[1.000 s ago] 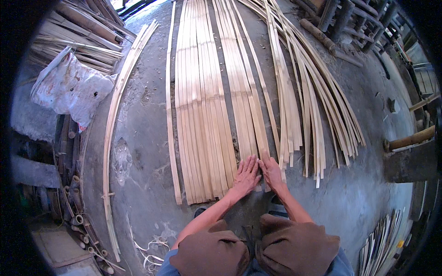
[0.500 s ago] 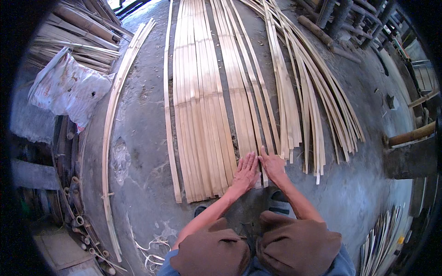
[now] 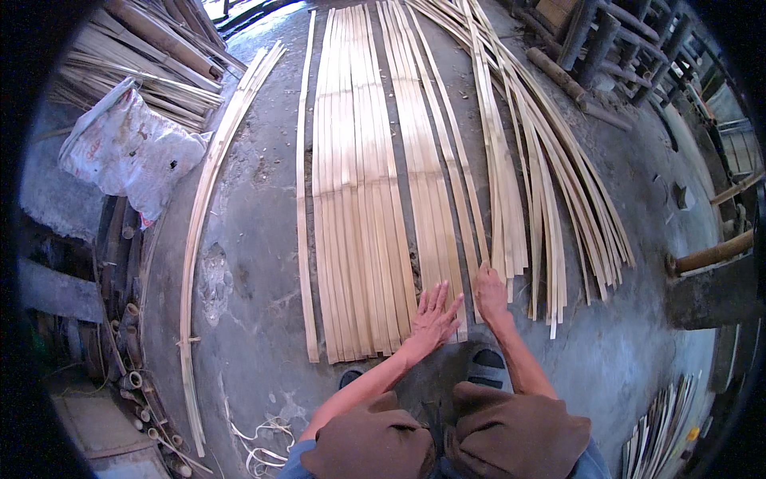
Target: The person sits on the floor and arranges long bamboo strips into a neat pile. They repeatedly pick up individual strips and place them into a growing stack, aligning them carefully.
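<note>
Long flat bamboo strips lie side by side on the floor, running away from me. My left hand (image 3: 436,321) rests flat, fingers spread, on the near end of a narrow group of strips (image 3: 427,203). Just to its right, my right hand (image 3: 491,294) is closed at the near end of a single bamboo strip (image 3: 461,172); its fingertips are partly hidden. A wider group of strips (image 3: 359,247) lies left of the narrow one, across a small gap. One more separate strip (image 3: 305,207) runs along its left side.
On the right, a loose fan of bamboo strips (image 3: 550,176) spreads over the concrete floor. A bundle of strips (image 3: 199,199), a white sack (image 3: 132,148) and bamboo poles (image 3: 132,359) are at left. Thin shavings (image 3: 263,439) lie near my feet; a rack (image 3: 606,48) stands far right.
My right hand has moved right, away from the left hand, and closed at the single strip. The left hand's fingers have spread wider. The whole view has shifted slightly.
</note>
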`<action>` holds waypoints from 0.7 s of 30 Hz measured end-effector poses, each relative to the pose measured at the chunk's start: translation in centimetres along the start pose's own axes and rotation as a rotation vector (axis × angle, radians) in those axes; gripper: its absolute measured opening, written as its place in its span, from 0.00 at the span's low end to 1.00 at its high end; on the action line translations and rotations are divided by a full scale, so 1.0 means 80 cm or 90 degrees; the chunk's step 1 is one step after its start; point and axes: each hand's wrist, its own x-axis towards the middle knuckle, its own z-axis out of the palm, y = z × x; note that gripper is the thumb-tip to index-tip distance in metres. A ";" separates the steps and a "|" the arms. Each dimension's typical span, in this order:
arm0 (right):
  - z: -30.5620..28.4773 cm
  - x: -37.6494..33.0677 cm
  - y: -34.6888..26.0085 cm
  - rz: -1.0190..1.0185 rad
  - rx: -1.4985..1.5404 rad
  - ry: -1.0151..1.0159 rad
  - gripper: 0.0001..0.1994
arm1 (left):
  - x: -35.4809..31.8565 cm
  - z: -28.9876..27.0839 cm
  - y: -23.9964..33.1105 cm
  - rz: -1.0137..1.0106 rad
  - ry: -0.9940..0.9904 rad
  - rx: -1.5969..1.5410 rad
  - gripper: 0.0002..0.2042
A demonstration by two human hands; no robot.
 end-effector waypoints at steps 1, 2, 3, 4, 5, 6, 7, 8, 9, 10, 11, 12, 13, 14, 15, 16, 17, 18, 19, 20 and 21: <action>0.001 0.003 -0.001 0.009 -0.001 -0.002 0.19 | 0.001 0.000 0.000 0.001 -0.001 0.000 0.31; 0.003 0.005 -0.002 0.018 -0.001 -0.004 0.18 | 0.001 0.000 -0.002 0.002 -0.002 -0.001 0.31; 0.005 0.008 -0.003 0.027 0.000 -0.027 0.21 | 0.001 0.000 -0.003 0.007 0.005 0.000 0.32; 0.005 0.008 -0.005 0.038 0.001 -0.051 0.23 | 0.000 -0.001 -0.003 0.012 0.010 -0.001 0.33; 0.006 0.008 -0.006 0.048 0.002 -0.076 0.26 | -0.001 -0.003 -0.002 0.018 0.015 -0.001 0.34; 0.007 0.008 -0.007 0.043 0.006 -0.062 0.25 | -0.001 -0.004 -0.002 0.015 0.005 0.009 0.33; 0.005 0.009 -0.007 0.039 0.006 -0.047 0.24 | -0.001 -0.005 -0.001 0.014 -0.003 0.016 0.33; 0.004 0.010 -0.006 0.034 0.006 -0.031 0.23 | 0.001 -0.007 -0.001 0.013 -0.011 0.024 0.32; 0.001 0.014 -0.004 0.036 -0.010 -0.070 0.22 | 0.002 -0.008 0.001 0.000 -0.024 0.014 0.33; -0.003 0.021 0.000 0.038 -0.026 -0.109 0.21 | 0.001 -0.008 0.004 -0.013 -0.038 0.003 0.33; -0.007 0.026 0.004 0.041 -0.042 -0.148 0.20 | 0.002 -0.008 0.007 -0.026 -0.052 -0.008 0.33; -0.008 0.027 0.007 0.028 -0.028 -0.098 0.19 | 0.005 -0.008 0.006 -0.016 -0.055 0.006 0.34; -0.005 0.025 0.013 0.018 -0.016 -0.052 0.18 | 0.008 -0.005 0.007 -0.006 -0.062 0.017 0.35; -0.001 0.023 0.019 0.008 -0.004 -0.006 0.18 | 0.009 -0.002 0.009 0.004 -0.069 0.029 0.35; 0.003 0.022 0.023 0.020 -0.027 -0.028 0.18 | 0.007 0.001 0.012 0.013 -0.059 0.029 0.36; 0.004 0.025 0.018 0.030 -0.045 -0.048 0.19 | 0.006 0.005 0.009 0.020 -0.049 0.035 0.36; 0.005 0.027 0.013 0.039 -0.063 -0.068 0.20 | 0.005 0.009 0.007 0.027 -0.039 0.041 0.37; 0.003 0.024 0.011 0.043 -0.061 -0.079 0.20 | 0.003 0.013 0.006 0.031 -0.030 0.039 0.37; -0.007 0.020 -0.005 0.042 -0.056 -0.094 0.21 | -0.001 0.017 0.002 0.028 -0.025 0.039 0.37; -0.015 0.017 -0.016 0.046 -0.054 -0.105 0.22 | -0.003 0.018 0.002 0.032 -0.017 0.037 0.38; -0.011 0.012 -0.023 0.041 -0.074 -0.106 0.22 | -0.006 0.018 0.002 0.024 -0.030 0.030 0.38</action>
